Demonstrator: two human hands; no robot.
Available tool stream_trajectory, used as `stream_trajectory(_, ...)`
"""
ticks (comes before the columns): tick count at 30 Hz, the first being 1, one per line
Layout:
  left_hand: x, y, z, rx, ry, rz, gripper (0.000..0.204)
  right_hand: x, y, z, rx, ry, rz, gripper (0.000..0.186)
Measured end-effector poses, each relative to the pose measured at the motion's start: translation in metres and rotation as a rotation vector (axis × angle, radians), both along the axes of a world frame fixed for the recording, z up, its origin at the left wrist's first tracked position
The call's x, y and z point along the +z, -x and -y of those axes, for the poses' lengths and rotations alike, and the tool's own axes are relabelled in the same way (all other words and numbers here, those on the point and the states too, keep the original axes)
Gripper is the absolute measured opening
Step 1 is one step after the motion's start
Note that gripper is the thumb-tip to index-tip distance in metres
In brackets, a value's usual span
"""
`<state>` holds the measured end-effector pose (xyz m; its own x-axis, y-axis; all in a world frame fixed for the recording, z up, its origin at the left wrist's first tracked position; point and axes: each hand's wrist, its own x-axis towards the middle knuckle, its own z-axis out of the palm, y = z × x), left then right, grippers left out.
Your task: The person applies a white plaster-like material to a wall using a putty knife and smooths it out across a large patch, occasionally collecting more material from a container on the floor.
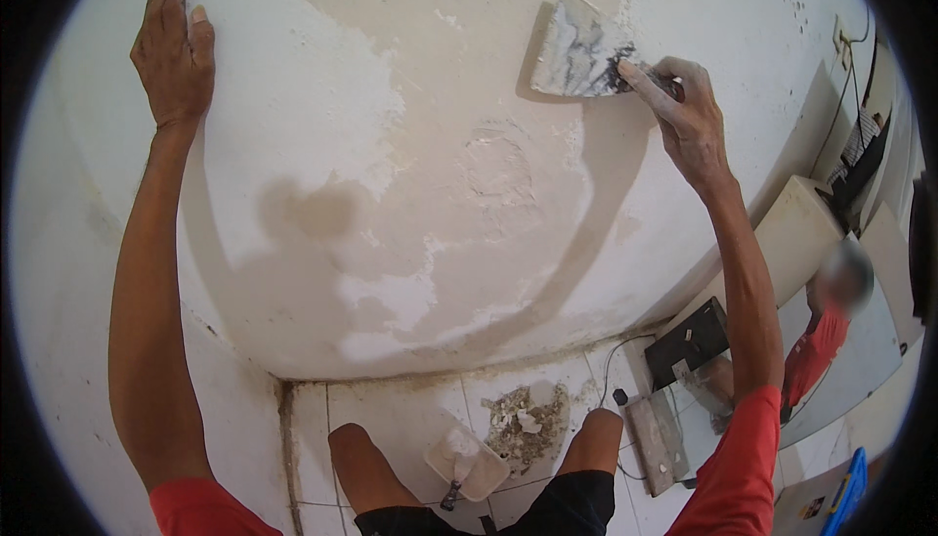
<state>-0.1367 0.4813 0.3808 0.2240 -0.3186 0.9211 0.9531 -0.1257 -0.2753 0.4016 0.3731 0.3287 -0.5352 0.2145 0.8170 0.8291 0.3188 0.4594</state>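
With my right hand [692, 116] I grip the dark handle of a wide putty knife [578, 52], its blade smeared with white and grey filler and held close to the wall [459, 145]. White powder coats those fingers. My left hand [176, 52] lies flat against the white wall at the upper left, its fingers stretched upward, holding nothing. Between the two hands the wall has a large beige, patchy area. A rough, raised filler patch [498, 170] sits near its middle.
On the tiled floor stands a white tub [467, 466] with a tool in it, beside a heap of rubble [528, 428]. A mirror [831, 341] leans at the right near a dark flat box [687, 343]. Cables [608, 370] trail there. A blue object [848, 492] lies lower right.
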Motion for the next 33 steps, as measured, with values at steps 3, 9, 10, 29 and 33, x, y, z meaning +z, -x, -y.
stream_trajectory(3,0.001,0.000,-0.001,-0.020,0.015,-0.014,0.052,-0.001,-0.001,-0.012,-0.052,-0.048,0.034,0.065)
stream_trajectory(9,0.000,0.005,0.001,0.006,0.022,-0.009,0.052,-0.008,-0.024,-0.012,-0.200,-0.025,0.010,0.065)
stream_trajectory(10,0.000,0.007,0.000,0.000,0.045,-0.002,0.052,-0.010,-0.029,-0.010,-0.201,-0.025,0.008,0.065)
stream_trajectory(29,0.003,-0.006,0.008,0.005,-0.030,-0.041,0.047,-0.037,0.060,-0.003,-0.026,-0.053,-0.396,0.056)
stream_trajectory(33,0.001,-0.003,0.008,-0.012,-0.040,-0.064,0.047,-0.066,0.058,-0.008,-0.017,0.026,-0.296,0.066)
